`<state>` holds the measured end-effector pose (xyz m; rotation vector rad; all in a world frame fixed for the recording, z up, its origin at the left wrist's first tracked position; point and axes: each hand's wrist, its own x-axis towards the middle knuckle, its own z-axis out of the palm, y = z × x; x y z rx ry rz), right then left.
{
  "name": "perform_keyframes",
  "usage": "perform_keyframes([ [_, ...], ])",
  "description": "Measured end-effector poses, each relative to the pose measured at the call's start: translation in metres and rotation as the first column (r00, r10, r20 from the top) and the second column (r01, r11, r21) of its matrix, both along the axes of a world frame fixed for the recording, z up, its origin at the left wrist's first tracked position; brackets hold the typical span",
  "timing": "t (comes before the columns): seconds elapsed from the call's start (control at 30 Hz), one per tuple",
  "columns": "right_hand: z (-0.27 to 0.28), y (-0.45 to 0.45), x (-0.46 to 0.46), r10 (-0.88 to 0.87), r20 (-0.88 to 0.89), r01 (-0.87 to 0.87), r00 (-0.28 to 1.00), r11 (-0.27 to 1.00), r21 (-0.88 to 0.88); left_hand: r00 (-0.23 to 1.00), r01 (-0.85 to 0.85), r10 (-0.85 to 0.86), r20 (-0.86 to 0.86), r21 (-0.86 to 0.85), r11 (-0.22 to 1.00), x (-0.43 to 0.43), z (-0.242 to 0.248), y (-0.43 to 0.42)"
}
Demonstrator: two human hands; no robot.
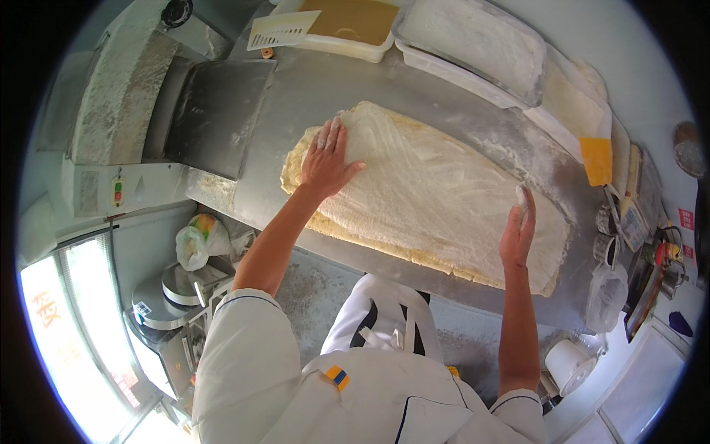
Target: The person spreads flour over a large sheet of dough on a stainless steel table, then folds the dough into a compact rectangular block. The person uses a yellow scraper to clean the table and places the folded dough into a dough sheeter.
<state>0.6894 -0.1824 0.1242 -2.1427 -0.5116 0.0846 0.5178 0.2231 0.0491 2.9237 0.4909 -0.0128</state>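
A wide, thick slab of dough (421,188), dusted with flour on top, lies on the steel worktable (310,83). Its near edge looks yellowish and ragged. My left hand (328,158) rests palm down near the slab's left end, fingers together and thumb spread, with flour on the fingertips. Toward the right end, my right hand (518,227) is held on edge above or against the dough, thumb close to the fingers; whether it touches the surface cannot be told. Neither hand holds anything.
At left stands a floury machine (119,105) with a dark metal tray plate (213,114). White tubs (360,53) and a flour-covered tray (477,44) line the back. An orange scraper (596,161), metal cups (604,247) and a plastic bag (607,297) sit at right.
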Motion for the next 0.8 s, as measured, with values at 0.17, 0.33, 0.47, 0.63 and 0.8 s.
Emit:
perform_keyframes([
  [0.17,0.000,0.004,-0.001,0.008,0.007,-0.007,1.000,1.000,-0.029,0.993,-0.106,0.108,-0.044,0.035,0.994,-0.055,-0.002,0.001],
  [0.33,0.002,0.007,-0.004,0.028,0.006,-0.028,1.000,1.000,0.015,0.985,-0.172,0.172,0.008,0.064,0.983,-0.097,-0.007,-0.004],
  [0.47,0.005,0.006,-0.005,0.038,0.016,-0.038,0.999,0.999,0.006,0.975,-0.220,0.218,0.039,0.041,0.975,-0.115,-0.010,-0.015],
  [0.63,0.008,0.000,-0.007,0.050,0.025,-0.050,0.998,0.999,0.007,0.987,-0.156,0.154,0.054,0.030,0.987,-0.128,-0.007,-0.047],
  [0.8,0.010,-0.009,-0.010,0.038,0.023,-0.038,0.999,0.999,-0.012,0.997,-0.075,0.075,0.021,-0.022,0.997,-0.133,-0.001,-0.094],
])
